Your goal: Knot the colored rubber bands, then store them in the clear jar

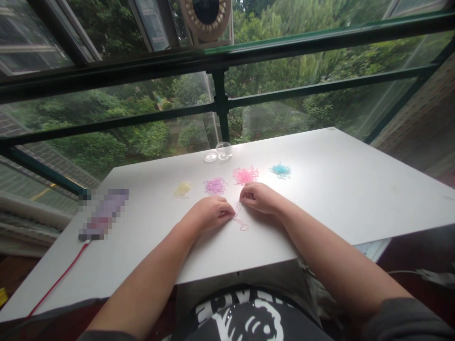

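Observation:
My left hand [212,212] rests low over the white table, its thumb and fingertips pinched on thin pink rubber bands [239,220]. These loops look linked in a short chain that trails onto the tabletop toward me. Just to the right, my right hand [259,197] is also closed in a pinch at the upper end of the same loops. Beyond the hands lie loose piles of small bands: a pink pile [245,175] nearest the right hand, a purple pile [215,185] above the left hand, a pale yellow pile [183,189] and a teal pile [280,169].
A small clear round container [223,151] and its clear lid [210,157] stand at the table's far edge. On the left lies a blurred-out phone-like object [106,213] with a red cable [59,279]. Green railings [221,102] and windows border the white table [341,189].

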Demonstrator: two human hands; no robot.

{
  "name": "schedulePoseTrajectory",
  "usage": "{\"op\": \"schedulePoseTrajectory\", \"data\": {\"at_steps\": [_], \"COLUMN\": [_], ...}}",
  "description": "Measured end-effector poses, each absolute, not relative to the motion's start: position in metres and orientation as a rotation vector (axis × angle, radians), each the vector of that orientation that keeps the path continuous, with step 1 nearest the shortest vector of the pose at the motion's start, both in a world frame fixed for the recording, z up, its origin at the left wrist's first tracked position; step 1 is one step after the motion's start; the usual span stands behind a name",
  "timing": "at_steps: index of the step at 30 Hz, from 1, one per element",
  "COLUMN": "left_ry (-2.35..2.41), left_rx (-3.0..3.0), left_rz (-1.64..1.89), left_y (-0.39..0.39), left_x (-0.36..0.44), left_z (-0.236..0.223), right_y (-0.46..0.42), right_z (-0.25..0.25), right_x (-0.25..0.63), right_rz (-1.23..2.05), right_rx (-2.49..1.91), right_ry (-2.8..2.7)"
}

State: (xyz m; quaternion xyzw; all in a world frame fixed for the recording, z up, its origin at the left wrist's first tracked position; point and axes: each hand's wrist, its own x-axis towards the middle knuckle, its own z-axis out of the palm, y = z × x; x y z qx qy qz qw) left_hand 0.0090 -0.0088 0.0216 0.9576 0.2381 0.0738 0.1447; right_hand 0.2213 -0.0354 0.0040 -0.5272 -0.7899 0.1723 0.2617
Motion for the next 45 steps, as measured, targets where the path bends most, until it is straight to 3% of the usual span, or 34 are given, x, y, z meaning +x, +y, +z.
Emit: {"op": "schedulePoseTrajectory", "data": {"at_steps": [13, 29, 37, 45], "left_ry": [0.898, 0.903, 1.278, 1.181], "left_rx": [2.837, 2.04, 2.528, 2.788], "left_rz": [0.164, 0.405, 0.358, 0.183], "left_y": [-0.011, 0.031, 0.06, 0.071], "left_x": [0.014, -0.009, 0.004, 0.01], "left_z": [0.016, 0.04, 0.038, 0.042], "right_y": [-0.035, -0.036, -0.035, -0.036], "right_z": [0.005, 0.004, 0.004, 0.004], "right_x": [0.221, 0.22, 0.219, 0.221], "right_rz": [0.481, 0.505, 0.498, 0.504], "right_rx": [-1.436, -1.439, -1.446, -1.441], "right_ry": [-2.131, -2.125, -2.132, -2.131]}}
